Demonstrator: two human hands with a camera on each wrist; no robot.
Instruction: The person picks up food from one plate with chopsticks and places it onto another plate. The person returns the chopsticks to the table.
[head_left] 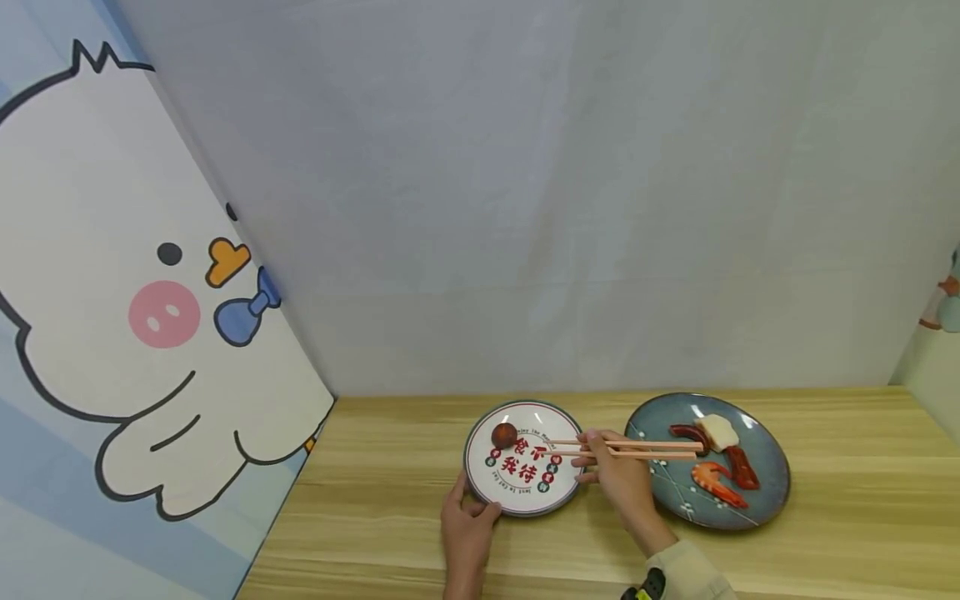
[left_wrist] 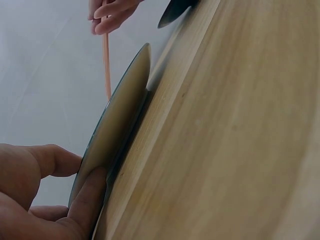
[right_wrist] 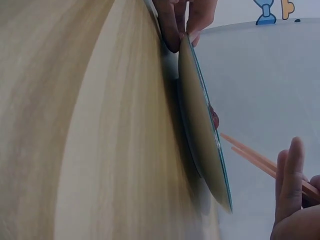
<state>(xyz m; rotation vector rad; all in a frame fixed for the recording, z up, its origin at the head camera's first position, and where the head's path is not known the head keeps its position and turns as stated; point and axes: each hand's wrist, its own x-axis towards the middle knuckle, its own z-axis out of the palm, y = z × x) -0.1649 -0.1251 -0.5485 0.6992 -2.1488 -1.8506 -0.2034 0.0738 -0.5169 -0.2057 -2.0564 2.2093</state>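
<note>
My left hand point(head_left: 468, 533) grips the near-left rim of a white plate point(head_left: 491, 482) with red characters, thumb and fingers on its edge in the left wrist view. On that plate, toward the upper left, sits a brown ball point(head_left: 504, 435) that looks like a meatball. A pair of pinkish chopsticks point(head_left: 660, 455) is held in my right hand point(head_left: 618, 475), their tips pointing left over the plate, apart from the ball and with nothing between them. In the right wrist view the chopsticks point(right_wrist: 255, 159) slant toward the rim beside the ball point(right_wrist: 214, 118).
At the right stands a blue-grey plate point(head_left: 720, 521) bearing a shrimp point(head_left: 718, 485), a dark red strip of meat point(head_left: 742, 468), a curved dark red piece point(head_left: 686, 432) and a pale chunk point(head_left: 717, 432). Both plates lie on a wooden table point(head_left: 360, 500), before a grey-white backdrop point(head_left: 525, 208).
</note>
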